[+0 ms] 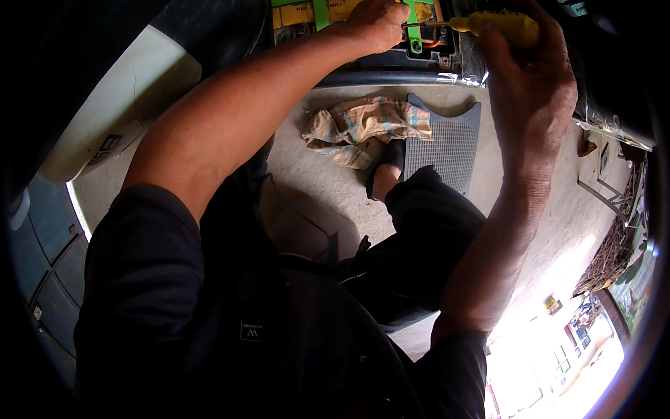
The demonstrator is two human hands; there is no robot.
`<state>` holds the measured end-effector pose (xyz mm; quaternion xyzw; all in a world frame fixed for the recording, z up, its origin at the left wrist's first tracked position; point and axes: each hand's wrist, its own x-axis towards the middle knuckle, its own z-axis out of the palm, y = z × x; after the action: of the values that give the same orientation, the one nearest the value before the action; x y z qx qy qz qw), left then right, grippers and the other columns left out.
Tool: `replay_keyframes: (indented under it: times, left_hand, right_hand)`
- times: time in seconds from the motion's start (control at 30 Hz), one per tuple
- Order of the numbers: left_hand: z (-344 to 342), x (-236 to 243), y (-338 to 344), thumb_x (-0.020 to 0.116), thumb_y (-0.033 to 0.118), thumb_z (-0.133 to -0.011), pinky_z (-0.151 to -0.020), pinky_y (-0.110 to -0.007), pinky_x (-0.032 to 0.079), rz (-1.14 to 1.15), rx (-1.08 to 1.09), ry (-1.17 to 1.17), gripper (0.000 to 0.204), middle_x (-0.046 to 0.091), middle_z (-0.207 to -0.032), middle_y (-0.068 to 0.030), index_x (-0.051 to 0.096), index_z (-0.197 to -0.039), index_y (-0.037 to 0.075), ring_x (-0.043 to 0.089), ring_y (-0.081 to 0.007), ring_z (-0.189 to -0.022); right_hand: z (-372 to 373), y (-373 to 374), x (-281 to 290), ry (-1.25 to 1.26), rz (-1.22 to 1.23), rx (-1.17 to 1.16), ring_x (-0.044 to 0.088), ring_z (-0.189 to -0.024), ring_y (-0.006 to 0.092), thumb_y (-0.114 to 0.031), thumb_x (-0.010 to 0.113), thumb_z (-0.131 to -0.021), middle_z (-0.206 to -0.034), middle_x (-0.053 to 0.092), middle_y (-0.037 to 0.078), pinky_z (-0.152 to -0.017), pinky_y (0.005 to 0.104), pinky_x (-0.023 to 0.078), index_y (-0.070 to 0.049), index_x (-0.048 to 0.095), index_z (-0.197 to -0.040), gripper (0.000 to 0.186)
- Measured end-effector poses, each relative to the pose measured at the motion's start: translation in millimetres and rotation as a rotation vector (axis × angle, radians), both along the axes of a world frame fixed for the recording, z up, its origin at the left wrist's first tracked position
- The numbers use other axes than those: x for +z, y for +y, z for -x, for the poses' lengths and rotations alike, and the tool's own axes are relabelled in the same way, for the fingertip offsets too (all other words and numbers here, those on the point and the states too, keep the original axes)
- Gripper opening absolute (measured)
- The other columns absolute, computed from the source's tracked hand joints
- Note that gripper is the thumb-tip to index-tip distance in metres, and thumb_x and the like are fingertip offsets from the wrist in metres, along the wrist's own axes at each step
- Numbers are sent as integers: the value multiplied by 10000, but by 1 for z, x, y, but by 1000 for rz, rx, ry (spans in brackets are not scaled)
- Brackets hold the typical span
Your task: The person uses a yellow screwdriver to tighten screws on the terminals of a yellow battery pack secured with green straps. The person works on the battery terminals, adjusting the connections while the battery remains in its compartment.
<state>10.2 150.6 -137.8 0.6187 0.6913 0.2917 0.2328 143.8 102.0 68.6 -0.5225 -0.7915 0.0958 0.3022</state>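
At the top of the head view, my right hand (pixel 530 91) grips a yellow screwdriver (pixel 504 29), its metal shaft pointing left across a green strap (pixel 416 38). My left hand (pixel 378 28) has its fingers curled close beside the tip of the shaft; what they hold is hidden. Both are over an open dark housing (pixel 363 64) with yellow blocks (pixel 296 15), a second green strap (pixel 321 14) and orange wires (pixel 436 43) inside.
Below the housing, a plaid cloth (pixel 359 119) lies on concrete floor (pixel 293 181), overlapping a grey perforated mat (pixel 447 146), beside my foot (pixel 387 178). A pale curved panel (pixel 112 105) stands at left. Metal frames (pixel 604 202) and brushwood (pixel 604 258) are at far right.
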Motion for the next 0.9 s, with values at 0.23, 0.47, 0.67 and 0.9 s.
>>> replay_keyframes:
  times: [0.23,0.47,0.67,0.9]
  left_hand:
    - [2,-1,0,573,90,-761,-750,-471,495,-73,-37,-18,154,641,-925,-251,638,-884,24,623,-414,-887]
    - [2,-6,2,566,92,-763,-749,-468,498,-39,-34,15,156,639,-903,-250,637,-874,7,622,-413,-866]
    - [1,-6,2,554,100,-765,-766,-463,501,-31,-37,-13,176,640,-914,-248,641,-885,6,622,-407,-877]
    - [1,-9,4,555,90,-754,-786,-467,494,-75,-25,-23,183,639,-925,-252,643,-893,11,618,-412,-901]
  right_hand:
    - [-21,18,-8,-188,-153,43,686,-738,206,-227,664,-860,-849,691,140,-637,305,544,-2,625,-1120,346]
    - [-1,0,11,70,123,-4,677,-757,189,-125,663,-841,-871,691,175,-685,287,525,39,599,-1129,338]
    - [7,-5,8,2,60,37,680,-791,188,-103,640,-809,-885,688,174,-699,287,529,30,592,-1155,373]
    - [-56,54,-28,-358,-157,-8,705,-819,199,-290,664,-907,-1009,680,102,-626,287,591,-121,686,-1076,240]
